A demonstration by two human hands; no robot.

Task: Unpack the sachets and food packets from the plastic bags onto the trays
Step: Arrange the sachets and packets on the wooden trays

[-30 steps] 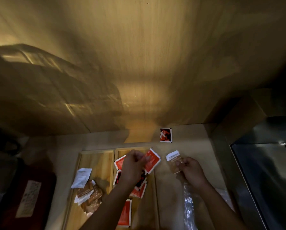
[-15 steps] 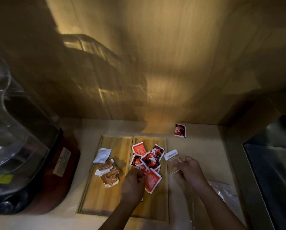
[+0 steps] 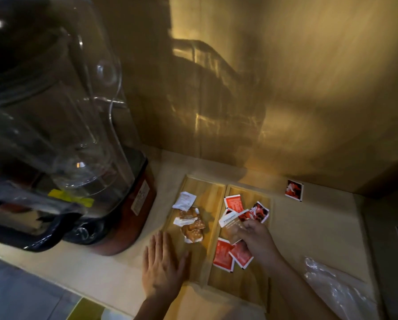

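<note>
Brown packet over the red sachets

Your right hand (image 3: 254, 239) pinches a brown packet (image 3: 231, 224) pointing upper left; its pile (image 3: 191, 225) lies left (nearer your flat, spread left hand (image 3: 163, 266)).

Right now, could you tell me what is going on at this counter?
A person is sorting small packets onto two wooden trays. The right hand holds a brown sachet over the right tray, where several red sachets already lie. The left hand rests flat and empty on the near edge of the left tray, which holds brown and white packets. A crumpled plastic bag lies on the counter to the right, and one red sachet sits apart near the wall.
</note>
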